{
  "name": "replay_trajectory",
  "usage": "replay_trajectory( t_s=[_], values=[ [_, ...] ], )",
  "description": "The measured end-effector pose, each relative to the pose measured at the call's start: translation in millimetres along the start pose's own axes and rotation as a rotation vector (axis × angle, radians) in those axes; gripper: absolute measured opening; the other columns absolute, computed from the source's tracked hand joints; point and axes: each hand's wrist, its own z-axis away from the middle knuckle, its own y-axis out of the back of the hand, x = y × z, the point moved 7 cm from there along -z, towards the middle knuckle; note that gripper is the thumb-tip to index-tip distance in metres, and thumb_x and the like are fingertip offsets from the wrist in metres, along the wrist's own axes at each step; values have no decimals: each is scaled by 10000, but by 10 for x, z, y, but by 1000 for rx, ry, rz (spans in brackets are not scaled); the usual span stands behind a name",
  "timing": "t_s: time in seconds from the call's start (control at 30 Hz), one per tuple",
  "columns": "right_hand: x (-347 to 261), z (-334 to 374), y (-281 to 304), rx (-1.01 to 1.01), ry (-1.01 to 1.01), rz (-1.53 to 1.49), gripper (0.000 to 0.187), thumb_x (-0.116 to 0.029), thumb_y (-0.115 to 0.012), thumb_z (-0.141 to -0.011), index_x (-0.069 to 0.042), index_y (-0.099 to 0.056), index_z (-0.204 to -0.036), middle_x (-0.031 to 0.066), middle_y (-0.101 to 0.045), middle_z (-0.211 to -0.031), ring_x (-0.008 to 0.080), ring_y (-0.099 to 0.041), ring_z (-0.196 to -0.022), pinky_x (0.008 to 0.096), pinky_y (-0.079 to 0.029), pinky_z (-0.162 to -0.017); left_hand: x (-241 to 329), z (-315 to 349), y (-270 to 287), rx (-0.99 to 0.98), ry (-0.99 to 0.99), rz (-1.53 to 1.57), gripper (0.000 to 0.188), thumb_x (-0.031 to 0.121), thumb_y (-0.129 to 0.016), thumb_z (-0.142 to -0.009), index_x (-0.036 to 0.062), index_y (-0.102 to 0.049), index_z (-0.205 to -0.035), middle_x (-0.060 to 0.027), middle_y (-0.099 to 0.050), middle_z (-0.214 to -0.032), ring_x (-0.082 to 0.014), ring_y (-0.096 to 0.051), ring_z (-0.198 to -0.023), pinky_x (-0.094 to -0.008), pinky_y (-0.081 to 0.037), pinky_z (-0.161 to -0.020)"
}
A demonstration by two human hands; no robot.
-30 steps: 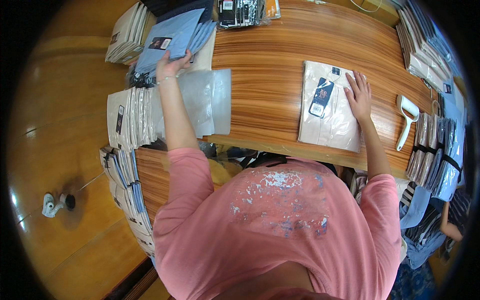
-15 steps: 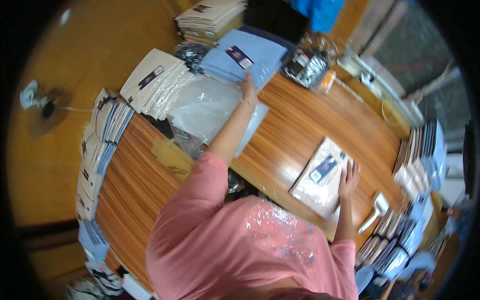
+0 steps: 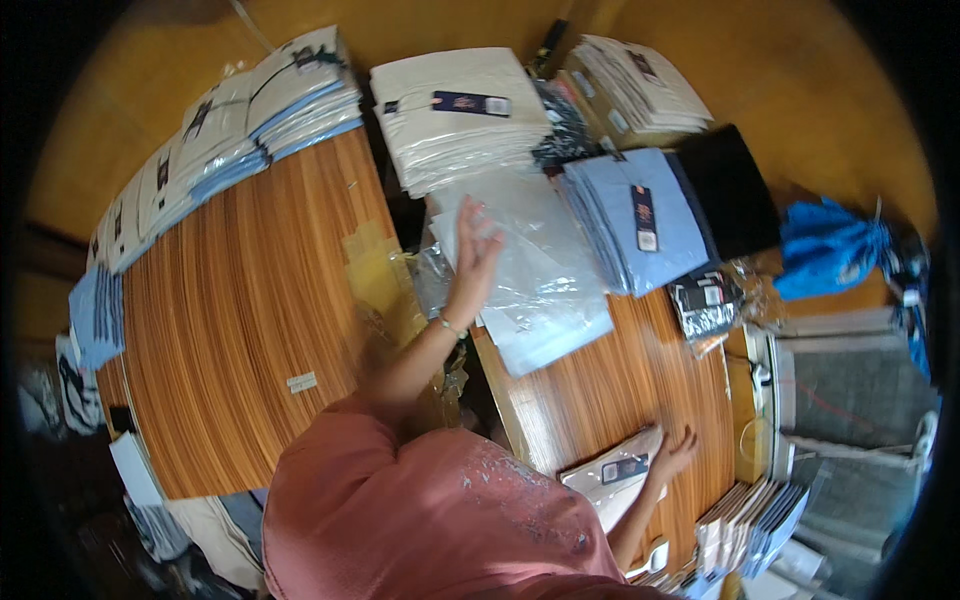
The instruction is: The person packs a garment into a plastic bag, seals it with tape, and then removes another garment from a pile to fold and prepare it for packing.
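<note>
Beside blue shirts [image 3: 640,220] (folded), left hand [image 3: 474,255] touches clear bags [image 3: 530,270].

clear plastic bags [image 3: 535,265], flat stack on table; cream folded shirt [image 3: 612,477], bagged, near edge

- The left hand [image 3: 474,250] lies flat, fingers spread, on a stack of clear plastic bags [image 3: 530,270] on the wooden table [image 3: 250,320].
- The right hand [image 3: 675,452] presses on a folded cream shirt [image 3: 612,478] near the table's edge.
- Just beside the bags sit a blue shirt pile [image 3: 640,215] and a cream pile [image 3: 455,115].
- A black pile [image 3: 728,205] touches the blue one.
</note>
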Motion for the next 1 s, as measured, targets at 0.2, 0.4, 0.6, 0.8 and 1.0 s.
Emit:
replay_trajectory(
  t_s=[0.2, 0.4, 0.6, 0.8, 1.0],
  values=[
    [-1726, -327, -1167, -58, 253, 181, 566, -451, -329, -945, -101, -331, -1389, 163, -266, -1452, 339, -231, -1340, 582, -189, -1027, 184, -518, 1168, 529, -290, -316, 585, 188, -566, -872, -17, -277, -1337, -176, -331, -1335, -297, -298, -1252, -395, -192, -1059],
    [-1752, -357, -1183, -78, 300, 96, 560, -456, -318, -945, -138, -312, -1406, 136, -256, -1464, 316, -215, -1351, 572, -173, -1034, 118, -986, 1239, 446, -433, -616, 836, 135, -719, -726, -29, -220, -1377, -232, -272, -1405, -364, -249, -1313, -439, -205, -1072],
    [-1764, -380, -1151, -76, 289, 68, 557, -463, -329, -939, -141, -341, -1394, 135, -276, -1454, 306, -236, -1343, 517, -171, -1058, 141, -1140, 1091, 494, -493, -754, 750, 58, -692, -711, 36, -326, -1365, -191, -424, -1328, -367, -380, -1237, -448, -287, -1039],
    [-1735, -364, -1173, -73, 281, 84, 544, -453, -336, -940, -148, -348, -1390, 137, -288, -1447, 313, -277, -1317, 498, -181, -1057, 308, -1215, 874, 564, -556, -813, 575, 0, -632, -726, 145, -484, -1263, -112, -495, -1267, -352, -412, -1217, -451, -336, -990],
    [-1749, -365, -1166, -68, 287, 79, 541, -454, -333, -941, -152, -350, -1389, 135, -293, -1444, 312, -283, -1314, 495, -182, -1057, 181, -1259, 923, 542, -517, -642, 570, -57, -587, -754, 120, -451, -1278, -113, -476, -1295, -367, -347, -1276, -407, -328, -1044]
  ],
)
